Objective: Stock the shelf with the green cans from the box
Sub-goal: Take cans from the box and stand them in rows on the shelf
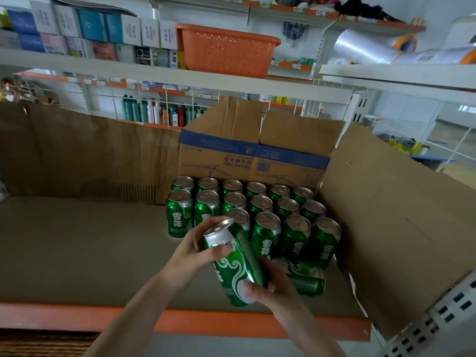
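A green can (233, 264) is tilted in the air above the shelf's front part. My left hand (195, 249) grips its upper end, thumb across the label. My right hand (273, 287) grips its lower end from the right. Behind them several green cans (268, 215) stand upright in rows on the cardboard-lined shelf (77, 240). One more green can (305, 279) lies on its side just right of my right hand, partly hidden by it. An open cardboard box (255, 153) with upside-down print stands behind the rows.
The shelf's orange front edge (77, 318) runs across the bottom. Cardboard sheets line the back (77, 150) and right side (399, 228). A white shelf board (154, 70) hangs overhead with an orange basket (226, 50) and boxes. Perforated upright (438, 318) at lower right.
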Demonstrator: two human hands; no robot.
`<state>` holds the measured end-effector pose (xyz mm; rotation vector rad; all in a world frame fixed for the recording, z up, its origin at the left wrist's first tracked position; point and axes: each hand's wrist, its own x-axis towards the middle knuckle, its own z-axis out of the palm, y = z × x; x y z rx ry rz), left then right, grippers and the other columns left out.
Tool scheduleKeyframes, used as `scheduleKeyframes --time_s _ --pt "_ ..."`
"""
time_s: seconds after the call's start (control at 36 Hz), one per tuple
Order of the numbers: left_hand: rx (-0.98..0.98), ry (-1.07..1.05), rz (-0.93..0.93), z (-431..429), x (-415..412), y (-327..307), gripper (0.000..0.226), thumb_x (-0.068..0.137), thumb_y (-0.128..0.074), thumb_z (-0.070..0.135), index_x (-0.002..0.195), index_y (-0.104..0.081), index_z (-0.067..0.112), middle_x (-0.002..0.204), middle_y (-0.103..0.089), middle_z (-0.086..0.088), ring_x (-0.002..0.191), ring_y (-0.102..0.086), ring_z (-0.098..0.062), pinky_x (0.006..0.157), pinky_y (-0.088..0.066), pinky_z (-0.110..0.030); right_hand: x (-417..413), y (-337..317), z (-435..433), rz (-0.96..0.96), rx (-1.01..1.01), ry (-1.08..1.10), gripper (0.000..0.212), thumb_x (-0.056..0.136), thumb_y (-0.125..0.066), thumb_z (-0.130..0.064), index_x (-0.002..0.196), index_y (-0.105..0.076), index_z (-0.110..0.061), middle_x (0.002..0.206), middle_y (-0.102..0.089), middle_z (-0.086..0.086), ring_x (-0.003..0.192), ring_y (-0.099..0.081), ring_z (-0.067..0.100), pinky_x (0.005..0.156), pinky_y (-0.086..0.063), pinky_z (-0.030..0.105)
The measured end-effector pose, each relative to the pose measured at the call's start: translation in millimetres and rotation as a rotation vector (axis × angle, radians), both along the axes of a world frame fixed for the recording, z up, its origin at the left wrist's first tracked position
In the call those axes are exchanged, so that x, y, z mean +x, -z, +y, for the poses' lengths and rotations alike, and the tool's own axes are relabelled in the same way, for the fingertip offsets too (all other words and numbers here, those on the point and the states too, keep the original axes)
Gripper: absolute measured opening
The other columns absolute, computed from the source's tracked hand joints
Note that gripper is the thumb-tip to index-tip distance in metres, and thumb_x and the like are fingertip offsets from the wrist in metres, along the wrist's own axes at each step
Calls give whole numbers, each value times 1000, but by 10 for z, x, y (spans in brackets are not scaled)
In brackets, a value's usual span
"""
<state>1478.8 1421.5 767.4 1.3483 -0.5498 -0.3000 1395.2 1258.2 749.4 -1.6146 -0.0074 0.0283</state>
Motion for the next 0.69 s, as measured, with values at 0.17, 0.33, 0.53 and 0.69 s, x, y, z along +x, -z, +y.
scheduleKeyframes --time_s 0.17,0.33,0.53,0.69 --pt "97 107 -67 -34 -11 -135 66 56 -73 30 117 -56 14 103 -69 6 95 -65 -11 74 -50 -19 -27 -7 0 -9 -68 -57 70 57 -79 -32 119 -52 -16 110 -69 6 102 -66 22 80 -55 34" --pt "100 129 -84 -101 -14 -211 67 58 -73 30 120 -55 10 107 -68 8 98 -65 -7 75 -50 -17 -47 1 29 -102 -116 45 65 58 -78 -34 116 -51 -19 105 -69 1 97 -67 14 78 -55 28" --pt "149 158 -117 -112 -38 -232 61 64 -68 37 121 -53 20 113 -63 17 107 -58 2 83 -48 -14 -147 -32 33 -122 0 41 52 65 -71 -9 111 -48 -19 97 -70 -15 90 -68 7 66 -54 21" --pt "89 148 -47 -111 -50 -171 52 68 -66 40 118 -60 29 132 -54 10 123 -51 -12 101 -44 -34 -162 5 44 -96 50 50 64 56 -76 -31 113 -49 -23 103 -70 -10 97 -67 14 70 -55 29"
